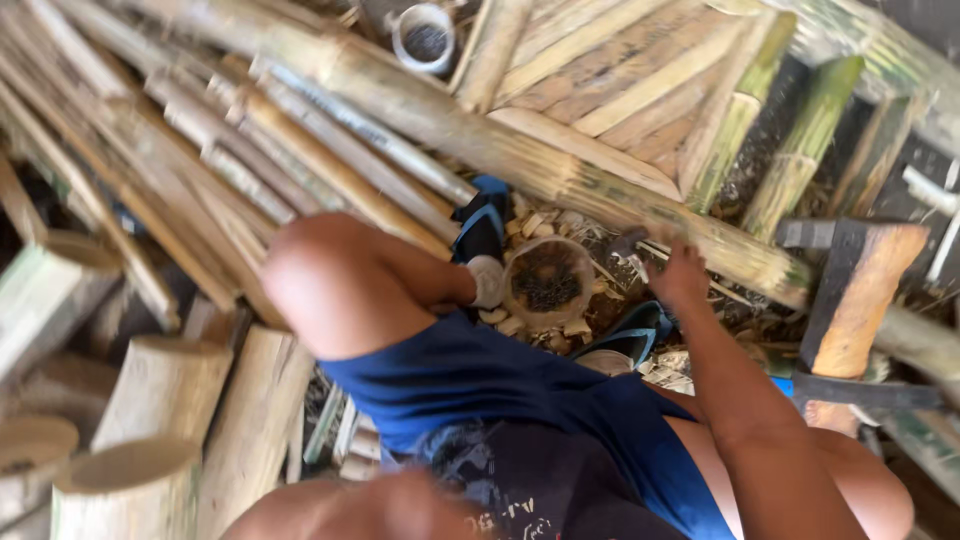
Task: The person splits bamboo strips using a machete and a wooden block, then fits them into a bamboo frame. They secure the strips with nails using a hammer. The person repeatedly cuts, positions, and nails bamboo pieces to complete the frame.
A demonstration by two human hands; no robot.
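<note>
Right hand (682,275) extended, fingers curled at the long bamboo pole (560,175); grasp not discernible. Pole's long axis running diagonally, up-left to down-right of the hand. Cut bamboo section (547,283) just left. Left hand unseen.

No packages, labels, signs or screens here. Only print around is faint pale lettering on the person's dark shirt (520,500), bottom centre.

Blue shorts (480,385), dark printed shirt (540,490) (print blurred), blue sandals (483,225), arms bare.
</note>
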